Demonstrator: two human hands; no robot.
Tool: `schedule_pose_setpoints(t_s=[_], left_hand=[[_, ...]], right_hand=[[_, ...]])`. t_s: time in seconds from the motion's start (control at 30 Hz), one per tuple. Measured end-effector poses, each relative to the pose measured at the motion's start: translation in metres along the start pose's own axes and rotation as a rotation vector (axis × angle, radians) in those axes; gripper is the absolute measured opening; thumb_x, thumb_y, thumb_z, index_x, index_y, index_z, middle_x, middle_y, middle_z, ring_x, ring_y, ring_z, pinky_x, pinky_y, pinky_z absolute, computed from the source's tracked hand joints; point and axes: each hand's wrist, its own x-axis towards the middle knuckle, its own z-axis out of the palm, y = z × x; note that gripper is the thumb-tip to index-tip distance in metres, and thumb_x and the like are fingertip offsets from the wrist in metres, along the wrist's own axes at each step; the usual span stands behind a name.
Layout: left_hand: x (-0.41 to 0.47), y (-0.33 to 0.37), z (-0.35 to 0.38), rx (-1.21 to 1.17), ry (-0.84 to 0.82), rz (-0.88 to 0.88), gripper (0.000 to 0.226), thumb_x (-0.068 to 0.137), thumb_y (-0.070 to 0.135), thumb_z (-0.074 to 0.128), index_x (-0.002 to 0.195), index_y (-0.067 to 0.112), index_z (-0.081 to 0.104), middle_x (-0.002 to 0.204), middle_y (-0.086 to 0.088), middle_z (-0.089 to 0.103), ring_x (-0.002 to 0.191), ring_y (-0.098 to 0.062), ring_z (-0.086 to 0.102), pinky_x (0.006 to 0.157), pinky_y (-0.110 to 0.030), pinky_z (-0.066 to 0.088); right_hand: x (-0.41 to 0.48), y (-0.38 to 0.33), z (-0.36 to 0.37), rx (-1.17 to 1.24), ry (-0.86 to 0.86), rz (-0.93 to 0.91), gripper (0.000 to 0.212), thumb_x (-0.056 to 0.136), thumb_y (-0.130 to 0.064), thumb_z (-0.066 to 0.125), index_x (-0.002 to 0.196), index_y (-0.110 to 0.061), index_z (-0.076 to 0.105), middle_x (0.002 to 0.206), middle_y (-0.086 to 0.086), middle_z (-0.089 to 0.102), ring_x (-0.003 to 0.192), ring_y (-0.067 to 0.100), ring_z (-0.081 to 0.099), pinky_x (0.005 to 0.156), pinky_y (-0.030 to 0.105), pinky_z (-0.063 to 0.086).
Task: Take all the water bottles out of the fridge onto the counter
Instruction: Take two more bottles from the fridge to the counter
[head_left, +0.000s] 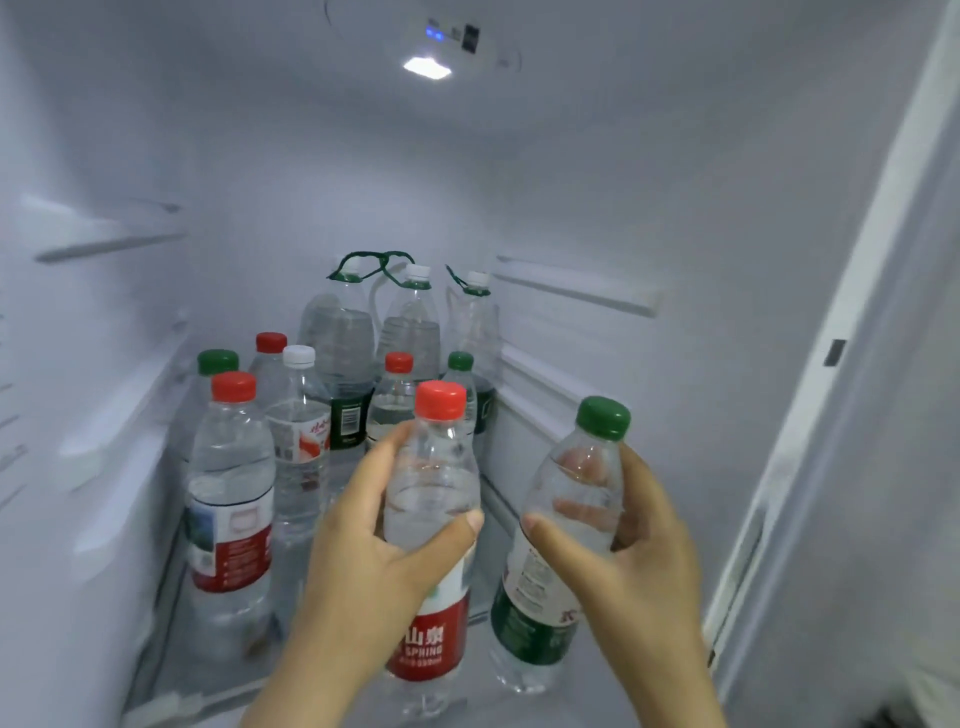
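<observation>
I have both forearms up from the bottom edge of my view, side by side and apart, hands at about the same height. My left hand (379, 535) is wrapped round the upper body of a red-capped bottle (434, 483), thumb across the near side and fingers curled round the far side. My right hand (639, 540) grips a green-capped bottle (576, 493) the same way, its fingers showing through the clear plastic.

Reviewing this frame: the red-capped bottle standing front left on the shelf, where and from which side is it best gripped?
The front-left red-capped bottle stands upright, with the fridge wall near its left, the white-capped bottle close at its right, and its front open. So probably grip round the clear body above its label, coming from the front.
</observation>
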Motion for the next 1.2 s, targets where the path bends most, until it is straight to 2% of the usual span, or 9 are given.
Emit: schedule_pose_setpoints(t_s=[0.1,0.23,0.33,0.5,0.6,0.77,0.87,1.1,1.2], left_hand=[[-0.012,0.015,0.013,-0.055,-0.079,-0.004,0.068,0.054,0.056,0.074,0.111,0.072,0.040,0.117,0.036,0.056,0.107,0.015,0.053,0.082,-0.016,0.045],[-0.026,0.036,0.030,-0.112,-0.145,0.023,0.079,0.056,0.067,0.077,0.124,0.066,0.039,0.120,0.031,0.060,0.113,0.003,0.056,0.099,-0.043,0.048],[-0.038,0.054,0.042,-0.151,-0.208,0.059,0.079,0.054,0.070,0.075,0.124,0.067,0.038,0.114,0.034,0.060,0.106,0.009,0.058,0.096,-0.040,0.050],[-0.055,0.082,0.064,-0.228,-0.276,0.104,0.080,0.052,0.068,0.070,0.127,0.063,0.040,0.115,0.023,0.065,0.108,-0.003,0.063,0.092,-0.045,0.053],[-0.072,0.100,0.080,-0.276,-0.301,0.116,0.079,0.051,0.068,0.070,0.124,0.061,0.042,0.108,0.026,0.066,0.100,-0.001,0.065,0.087,-0.040,0.054],[-0.111,0.128,0.113,-0.370,-0.350,0.070,0.065,0.056,0.057,0.082,0.108,0.044,0.046,0.102,0.026,0.067,0.087,0.005,0.067,0.072,-0.026,0.051],[-0.138,0.147,0.137,-0.416,-0.412,0.043,0.058,0.057,0.043,0.077,0.106,0.043,0.046,0.099,0.024,0.069,0.085,0.003,0.068,0.068,-0.024,0.050],[-0.208,0.179,0.191,-0.477,-0.569,0.049,0.058,0.056,0.052,0.072,0.107,0.051,0.045,0.098,0.030,0.066,0.084,0.007,0.066,0.066,-0.022,0.048],[-0.234,0.193,0.218,-0.510,-0.679,0.040,0.058,0.054,0.053,0.072,0.106,0.051,0.046,0.098,0.026,0.069,0.084,0.002,0.069,0.069,-0.027,0.052]], right_hand=[[-0.018,-0.012,-0.020,-0.052,0.069,0.006,0.081,0.064,-0.029,0.085,0.133,-0.048,0.047,0.112,-0.027,0.066,0.097,-0.001,0.066,0.084,0.033,0.057],[-0.037,-0.028,-0.051,-0.100,0.176,-0.036,0.078,0.065,-0.028,0.085,0.133,-0.042,0.051,0.111,-0.021,0.069,0.094,0.010,0.069,0.083,0.039,0.057],[-0.051,-0.041,-0.073,-0.098,0.242,-0.041,0.074,0.066,-0.025,0.083,0.133,-0.037,0.053,0.108,-0.017,0.070,0.096,0.009,0.069,0.085,0.040,0.057],[-0.072,-0.068,-0.114,-0.112,0.321,-0.086,0.069,0.065,-0.017,0.082,0.127,-0.035,0.058,0.102,-0.016,0.072,0.089,0.003,0.070,0.081,0.034,0.060],[-0.089,-0.082,-0.142,-0.132,0.338,-0.125,0.067,0.066,-0.016,0.082,0.125,-0.038,0.059,0.105,-0.015,0.072,0.091,0.005,0.071,0.080,0.034,0.058],[-0.122,-0.096,-0.193,-0.168,0.429,-0.121,0.078,0.063,-0.025,0.084,0.127,-0.047,0.047,0.107,-0.022,0.069,0.092,0.006,0.070,0.084,0.038,0.057],[-0.146,-0.102,-0.229,-0.232,0.471,-0.105,0.072,0.061,-0.034,0.083,0.124,-0.043,0.049,0.109,-0.022,0.068,0.089,0.009,0.071,0.083,0.042,0.057],[-0.212,-0.116,-0.305,-0.407,0.575,-0.036,0.064,0.065,-0.042,0.082,0.123,-0.041,0.055,0.114,-0.019,0.066,0.089,0.010,0.070,0.079,0.042,0.058],[-0.240,-0.124,-0.334,-0.476,0.674,-0.015,0.074,0.062,-0.045,0.081,0.130,-0.037,0.052,0.115,-0.022,0.066,0.090,0.009,0.070,0.081,0.040,0.058]])
